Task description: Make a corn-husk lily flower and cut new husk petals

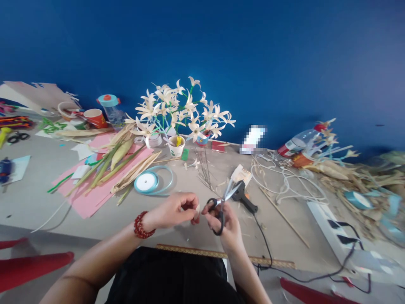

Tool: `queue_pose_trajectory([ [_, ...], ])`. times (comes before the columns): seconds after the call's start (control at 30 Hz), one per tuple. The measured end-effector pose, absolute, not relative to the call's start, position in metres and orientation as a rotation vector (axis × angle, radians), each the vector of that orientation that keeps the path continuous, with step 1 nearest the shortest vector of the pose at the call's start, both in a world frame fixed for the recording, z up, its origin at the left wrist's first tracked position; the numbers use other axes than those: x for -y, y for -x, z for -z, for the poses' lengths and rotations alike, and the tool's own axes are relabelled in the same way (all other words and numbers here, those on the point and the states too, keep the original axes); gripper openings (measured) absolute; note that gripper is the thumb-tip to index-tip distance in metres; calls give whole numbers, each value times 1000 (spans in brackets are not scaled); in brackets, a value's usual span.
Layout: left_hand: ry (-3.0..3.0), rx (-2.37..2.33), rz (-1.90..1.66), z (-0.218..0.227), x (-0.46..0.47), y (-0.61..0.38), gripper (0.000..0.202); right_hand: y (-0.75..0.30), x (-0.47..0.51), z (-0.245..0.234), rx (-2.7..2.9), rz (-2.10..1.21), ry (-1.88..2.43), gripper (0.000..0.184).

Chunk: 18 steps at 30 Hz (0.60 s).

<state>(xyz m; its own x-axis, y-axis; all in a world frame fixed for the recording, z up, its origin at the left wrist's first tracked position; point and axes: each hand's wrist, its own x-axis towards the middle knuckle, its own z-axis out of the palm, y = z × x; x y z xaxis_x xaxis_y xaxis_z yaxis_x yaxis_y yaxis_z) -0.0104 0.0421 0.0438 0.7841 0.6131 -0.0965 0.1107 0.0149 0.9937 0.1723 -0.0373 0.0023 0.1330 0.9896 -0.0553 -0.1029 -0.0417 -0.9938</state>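
Observation:
My left hand (177, 210), with a red bead bracelet (143, 226) at the wrist, pinches a small pale piece (198, 209), probably corn husk; the fingers hide most of it. Close beside it, my right hand (228, 226) is closed around black-handled scissors (227, 193). Their blades are spread and point up and away from me, while the thumb and fingertips come together near the pale piece. Just beyond the scissors lies a black glue gun (243, 197). Thin wires (206, 173) lie on the table past my hands.
Cream husk flowers (167, 101) stand in cups at the back. Corn husks (122, 156) and pink paper (90, 198) lie left, near a ribbon spool (146, 182). To the right are a stick (284, 217), white cable (286, 181), power strip (325, 230) and plastic bottle (299, 141).

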Motion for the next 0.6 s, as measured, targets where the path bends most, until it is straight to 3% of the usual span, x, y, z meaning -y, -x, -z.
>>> queue_pose_trajectory([
  [0.2,-2018,-752,-331,-39,-33,9,8,-164,25,-5,1081,-1207,1259,35],
  [0.6,-1829,-750,-336,-38,-39,9,11,-165,29,-13,1071,-1357,1181,28],
])
